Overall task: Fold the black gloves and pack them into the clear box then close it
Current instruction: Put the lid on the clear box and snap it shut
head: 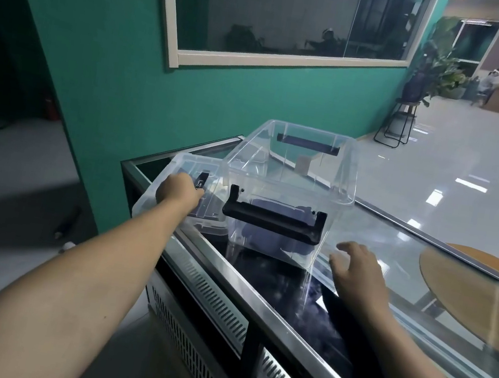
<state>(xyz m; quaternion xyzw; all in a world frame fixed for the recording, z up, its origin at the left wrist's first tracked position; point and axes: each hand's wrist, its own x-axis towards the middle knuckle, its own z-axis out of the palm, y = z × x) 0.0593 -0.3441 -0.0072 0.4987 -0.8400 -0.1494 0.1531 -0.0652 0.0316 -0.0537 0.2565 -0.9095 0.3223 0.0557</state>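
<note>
Both gloves [272, 225] seem packed, a dark bundle low in the box [288, 191] on the glass counter [426, 259]. My left hand [177, 193] grips the lid [188, 192] beside it; my right hand [356, 271] hovers spread, empty. Risk, I judge: a skewed lid could miss the black latches [272, 220], or nudge the box off the counter. No readable writing.

Left hand [177, 192] grips the lid [188, 192] left of the clear box [289, 175]; right hand [355, 272] hovers spread just right of it.

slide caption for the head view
Left hand grips the lid beside the open clear box; right hand hovers open.
</note>
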